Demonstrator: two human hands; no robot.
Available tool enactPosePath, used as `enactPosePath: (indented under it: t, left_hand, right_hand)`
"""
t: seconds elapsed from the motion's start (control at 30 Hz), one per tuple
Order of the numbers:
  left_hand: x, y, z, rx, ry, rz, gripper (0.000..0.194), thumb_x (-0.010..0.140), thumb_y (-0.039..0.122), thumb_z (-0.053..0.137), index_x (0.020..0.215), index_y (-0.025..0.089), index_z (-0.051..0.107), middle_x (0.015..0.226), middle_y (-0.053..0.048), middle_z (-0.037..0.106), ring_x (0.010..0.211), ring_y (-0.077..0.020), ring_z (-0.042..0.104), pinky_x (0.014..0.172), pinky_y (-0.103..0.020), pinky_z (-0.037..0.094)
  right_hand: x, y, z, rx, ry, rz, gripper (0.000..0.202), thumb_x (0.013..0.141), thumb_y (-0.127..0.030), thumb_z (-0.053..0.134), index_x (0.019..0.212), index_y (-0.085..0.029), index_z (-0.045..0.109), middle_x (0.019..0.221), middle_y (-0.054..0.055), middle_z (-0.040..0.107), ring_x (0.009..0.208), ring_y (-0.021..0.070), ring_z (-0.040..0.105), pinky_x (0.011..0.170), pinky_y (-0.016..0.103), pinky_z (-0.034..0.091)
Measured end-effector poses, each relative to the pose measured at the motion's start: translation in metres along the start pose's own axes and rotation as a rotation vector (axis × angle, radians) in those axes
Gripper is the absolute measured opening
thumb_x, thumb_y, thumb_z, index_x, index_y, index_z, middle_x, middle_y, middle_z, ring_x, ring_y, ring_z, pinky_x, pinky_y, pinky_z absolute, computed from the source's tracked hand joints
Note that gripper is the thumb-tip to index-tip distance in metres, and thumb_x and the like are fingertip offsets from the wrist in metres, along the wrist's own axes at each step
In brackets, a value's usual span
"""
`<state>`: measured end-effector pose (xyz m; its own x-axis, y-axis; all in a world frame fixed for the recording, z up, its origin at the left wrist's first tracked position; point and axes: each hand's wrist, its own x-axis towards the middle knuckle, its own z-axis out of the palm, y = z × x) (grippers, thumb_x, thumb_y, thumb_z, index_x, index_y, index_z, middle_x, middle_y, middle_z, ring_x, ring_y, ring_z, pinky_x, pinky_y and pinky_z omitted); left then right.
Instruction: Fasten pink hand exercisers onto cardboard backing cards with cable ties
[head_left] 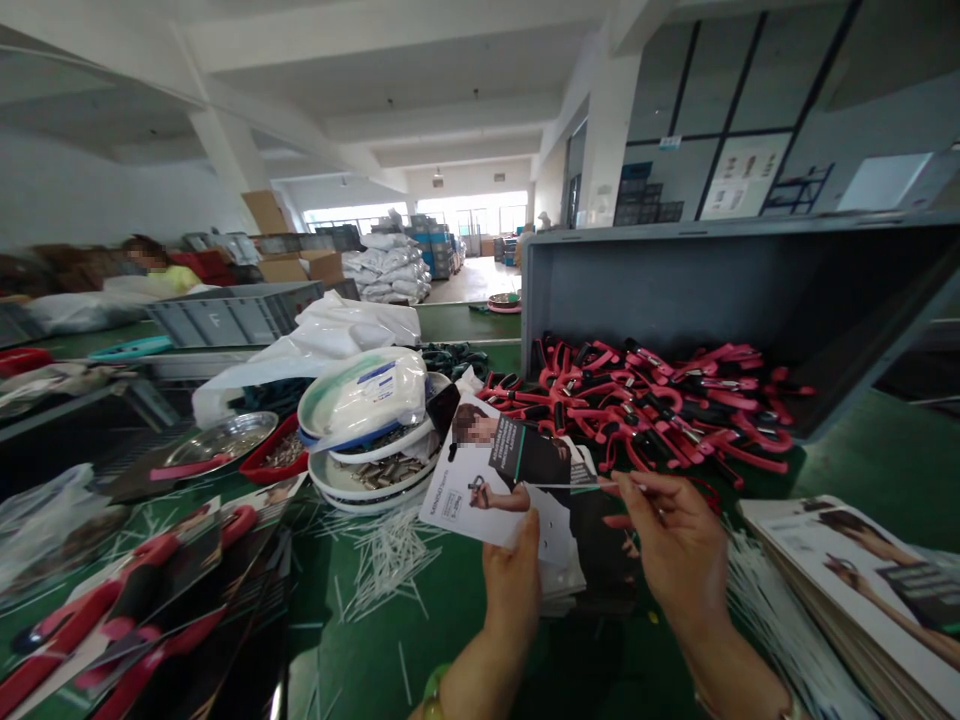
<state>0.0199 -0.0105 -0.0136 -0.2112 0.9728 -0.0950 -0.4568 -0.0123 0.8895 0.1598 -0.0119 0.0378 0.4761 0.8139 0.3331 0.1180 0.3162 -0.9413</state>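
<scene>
My left hand [514,575] is closed on a printed backing card [465,500], thumb on its front, holding it tilted up above the table. In my right hand [679,540], thumb and fingers pinch one end of a thin white cable tie [562,486]. The tie runs level across the card's face. Beneath the card, more printed cards [607,560] lie in a stack, partly covered by my hands. Just behind is a heap of red-and-black hand grips [645,395], spilling out of a grey crate [720,290] tipped on its side.
Loose cut tie pieces [390,560] litter the green table. Cable ties [772,610] and a card stack [862,590] lie right. Carded hand grips [150,590] fill the left front. White tubs [375,480] of metal parts stand behind. A person [176,275] is at the far left.
</scene>
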Motion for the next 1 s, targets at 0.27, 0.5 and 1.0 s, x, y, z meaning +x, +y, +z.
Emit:
enactPosePath:
  t: [0.27,0.5,1.0]
  left_hand:
    - [-0.009,0.004,0.015,-0.015,-0.025,0.096,0.048,0.067,0.036,0.075,0.109,0.017,0.062,0.12,-0.011,0.063,0.117,-0.0292,0.055,0.098,-0.037,0.044]
    - [-0.01,0.005,0.017,-0.087,-0.034,-0.112,0.056,0.061,0.037,0.08,0.109,0.017,0.06,0.095,-0.008,0.071,0.082,-0.0218,0.068,0.072,-0.03,0.052]
    - [-0.003,0.011,0.007,-0.193,-0.193,-0.291,0.072,0.063,0.026,0.081,0.128,0.02,0.051,0.095,-0.007,0.071,0.075,-0.0173,0.066,0.07,-0.027,0.049]
  right_hand:
    - [-0.015,0.011,0.011,-0.008,-0.245,0.238,0.035,0.07,-0.05,0.069,0.079,-0.017,0.059,0.071,0.007,0.071,0.058,0.0188,0.066,0.042,0.025,0.052]
    - [-0.019,0.011,0.006,-0.202,-0.381,0.105,0.028,0.078,-0.046,0.059,0.074,-0.019,0.058,0.059,0.001,0.065,0.044,0.0131,0.056,0.039,0.022,0.043]
    - [-0.023,0.013,-0.013,-0.772,-0.421,-0.767,0.026,0.089,-0.012,0.039,0.073,-0.017,0.06,0.067,0.004,0.063,0.063,0.0145,0.062,0.059,0.024,0.046]
